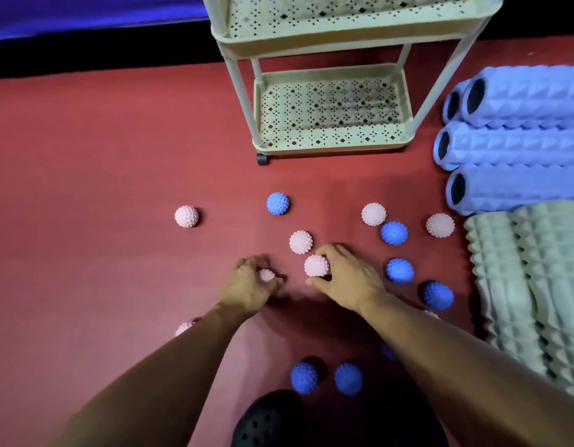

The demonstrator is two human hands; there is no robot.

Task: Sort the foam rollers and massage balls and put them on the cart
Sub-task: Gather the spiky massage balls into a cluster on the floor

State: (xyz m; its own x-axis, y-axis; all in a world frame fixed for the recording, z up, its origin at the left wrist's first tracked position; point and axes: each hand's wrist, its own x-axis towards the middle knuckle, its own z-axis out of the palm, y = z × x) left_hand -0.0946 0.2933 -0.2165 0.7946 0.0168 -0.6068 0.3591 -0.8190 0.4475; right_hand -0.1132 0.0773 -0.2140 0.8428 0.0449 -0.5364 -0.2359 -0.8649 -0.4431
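Observation:
Spiky massage balls lie scattered on the red floor, several pink and several blue. My left hand (251,287) curls round a pink ball (266,275) that is mostly hidden by the fingers. My right hand (346,279) grips another pink ball (316,265) between thumb and fingers. A third pink ball (300,242) lies just beyond it. The pale green cart (330,141) stands ahead with bare perforated shelves. Blue foam rollers (517,146) are stacked at the right, and green foam rollers (530,279) lie below them.
A blue ball (278,203) lies near the cart's wheel (262,159). Two blue balls (326,378) sit close to my body, above a black perforated shoe (266,421). A dark wall edge runs along the back.

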